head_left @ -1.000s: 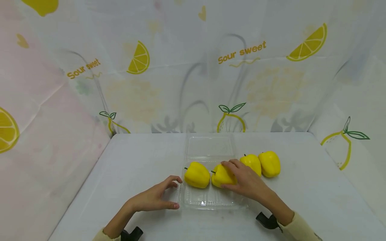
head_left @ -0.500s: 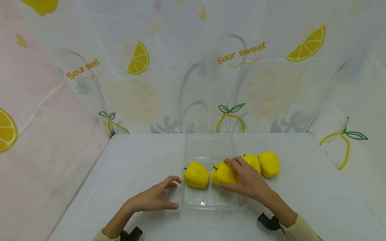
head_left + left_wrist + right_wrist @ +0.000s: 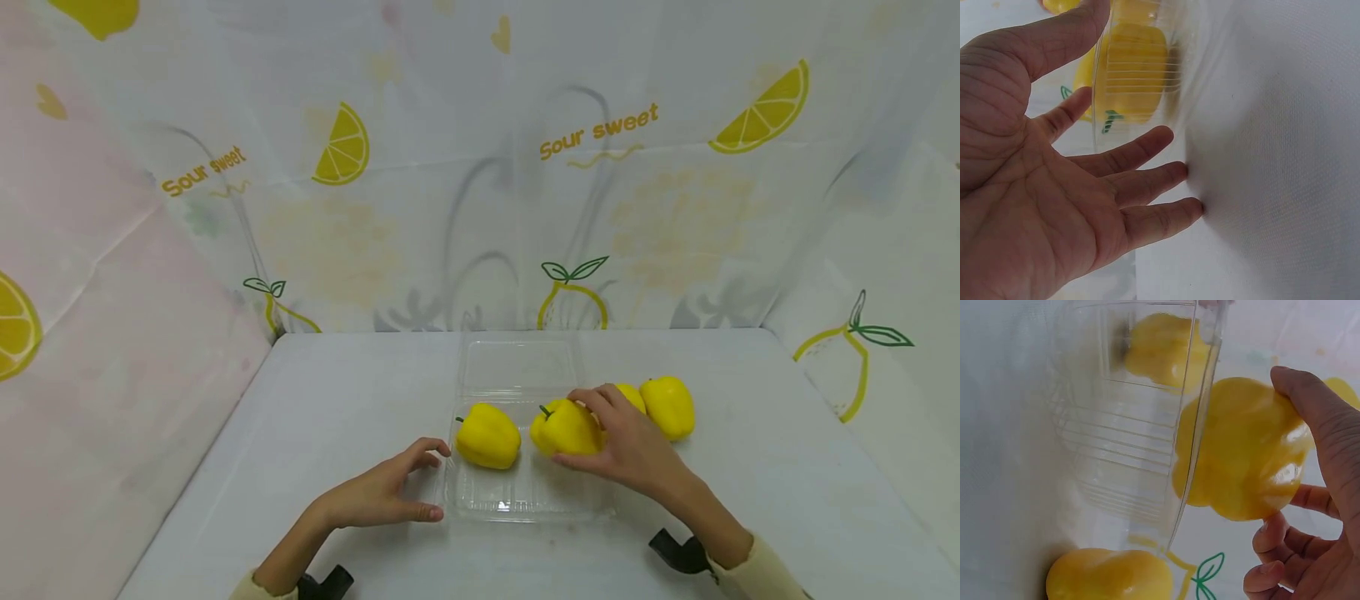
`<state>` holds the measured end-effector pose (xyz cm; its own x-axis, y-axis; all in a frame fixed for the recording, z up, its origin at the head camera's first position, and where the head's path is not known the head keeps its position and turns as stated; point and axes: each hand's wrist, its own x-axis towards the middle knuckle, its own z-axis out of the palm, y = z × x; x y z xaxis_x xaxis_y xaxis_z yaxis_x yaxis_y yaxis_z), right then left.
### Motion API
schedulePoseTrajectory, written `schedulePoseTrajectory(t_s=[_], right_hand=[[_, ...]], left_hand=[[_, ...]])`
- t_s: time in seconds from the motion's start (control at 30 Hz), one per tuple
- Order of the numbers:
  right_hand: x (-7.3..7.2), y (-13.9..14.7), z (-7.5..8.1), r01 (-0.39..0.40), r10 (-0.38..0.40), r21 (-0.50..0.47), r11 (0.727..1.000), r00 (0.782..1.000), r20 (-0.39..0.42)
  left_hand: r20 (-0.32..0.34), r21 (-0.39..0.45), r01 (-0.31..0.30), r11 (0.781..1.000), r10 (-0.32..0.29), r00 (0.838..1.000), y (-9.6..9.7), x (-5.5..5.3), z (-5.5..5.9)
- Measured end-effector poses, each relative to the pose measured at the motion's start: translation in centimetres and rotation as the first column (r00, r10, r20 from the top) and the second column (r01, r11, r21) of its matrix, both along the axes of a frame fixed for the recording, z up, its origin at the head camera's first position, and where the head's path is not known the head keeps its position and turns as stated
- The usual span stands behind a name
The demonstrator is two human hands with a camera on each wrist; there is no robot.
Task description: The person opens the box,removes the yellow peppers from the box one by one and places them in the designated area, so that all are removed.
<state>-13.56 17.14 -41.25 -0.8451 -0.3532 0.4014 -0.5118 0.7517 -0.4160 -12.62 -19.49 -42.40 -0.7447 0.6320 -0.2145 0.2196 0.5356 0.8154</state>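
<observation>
My right hand (image 3: 637, 450) grips a yellow bell pepper (image 3: 566, 429) between thumb and fingers. In the right wrist view this bell pepper (image 3: 1247, 450) is raised, mostly above the rim of the clear plastic clamshell box (image 3: 1188, 487). Another yellow bell pepper (image 3: 488, 436) lies inside the left half of the box (image 3: 525, 504), its stem pointing left. Beside the box's left wall is my left hand (image 3: 378, 493), fingers spread and holding nothing. The left wrist view shows that hand (image 3: 1054, 200) with its lower fingertips close to the tabletop; contact is unclear.
Two more yellow bell peppers lie on the white table right of the box: one (image 3: 632, 395) is partly hidden behind my right hand, the other (image 3: 669, 408) is farther right. The box's clear lid (image 3: 521, 364) lies folded back toward the printed cloth wall (image 3: 420, 250).
My right hand has lifted the bell pepper a little and moved it slightly right, covering more of the pepper behind. My left hand has stayed in place.
</observation>
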Motion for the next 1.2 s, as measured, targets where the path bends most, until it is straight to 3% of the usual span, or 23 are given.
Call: schedulePoseTrajectory(t_s=[0.3,0.5,0.87,1.2], right_hand=[[0.1,1.1,0.9,0.034,-0.041,-0.078,0.996,0.994,-0.096],[0.3,2.0,1.8,0.09,-0.101,-0.105,0.99,0.99,-0.098],[1.2,3.8,2.0,0.17,-0.172,-0.072,0.983,0.985,-0.024],[2.4,4.8,1.8,0.225,-0.224,-0.01,0.974,0.973,0.051]], left_hand=[[0.017,-0.005,-0.011,1.0,0.011,1.0,-0.1,-0.2,-0.2],[0.024,-0.006,-0.012,1.0,0.012,1.0,-0.1,-0.3,-0.2],[0.042,0.008,-0.009,1.0,0.008,0.999,-0.1,-0.2,0.2],[0.037,0.001,-0.006,1.0,0.006,0.999,-0.3,-0.3,-0.4]])
